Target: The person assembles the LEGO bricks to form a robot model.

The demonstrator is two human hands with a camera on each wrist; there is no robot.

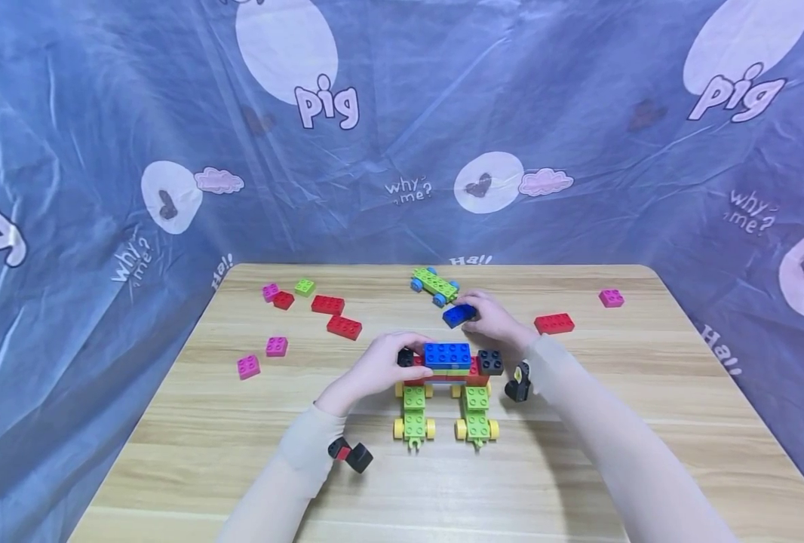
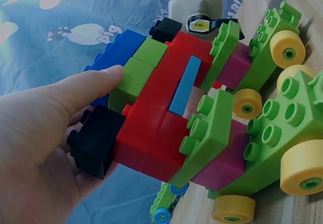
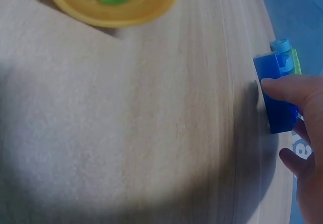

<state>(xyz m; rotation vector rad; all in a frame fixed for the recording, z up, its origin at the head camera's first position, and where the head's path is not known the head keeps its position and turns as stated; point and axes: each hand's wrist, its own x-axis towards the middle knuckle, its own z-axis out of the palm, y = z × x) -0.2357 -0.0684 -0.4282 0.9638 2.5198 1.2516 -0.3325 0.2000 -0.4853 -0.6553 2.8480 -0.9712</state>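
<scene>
Blue printed sheeting (image 1: 402, 113) encloses a wood-grain tabletop (image 1: 191, 452) on which two hands hold toy bricks. Governing relation: the loose blue brick (image 1: 454, 316) lies on the far side of the brick assembly (image 1: 446, 372), apart from it and slightly right of the middle of its blue top brick (image 1: 446, 352). The right hand (image 1: 493, 318), nearer to the loose brick, pinches it from the right, thumb against one face; the left hand (image 1: 388, 362) grips the assembly's left end, thumb on a green brick (image 2: 139, 80), fingers behind a black brick (image 2: 98, 138). The loose brick's long axis slants from near left to far right, whereas the top brick runs left to right; a small turn would probably align the two. Whether the loose brick touches the tabletop cannot be told. Just beyond it stands a green wheeled base (image 1: 434, 283) with blue wheels. Yellow-wheeled green bases (image 1: 414, 427) form the assembly's near part. Red bricks (image 1: 344, 326) and pink bricks (image 1: 276, 346) lie scattered at left and right. Sheeting rises beyond the tabletop's far edge and along both sides.
</scene>
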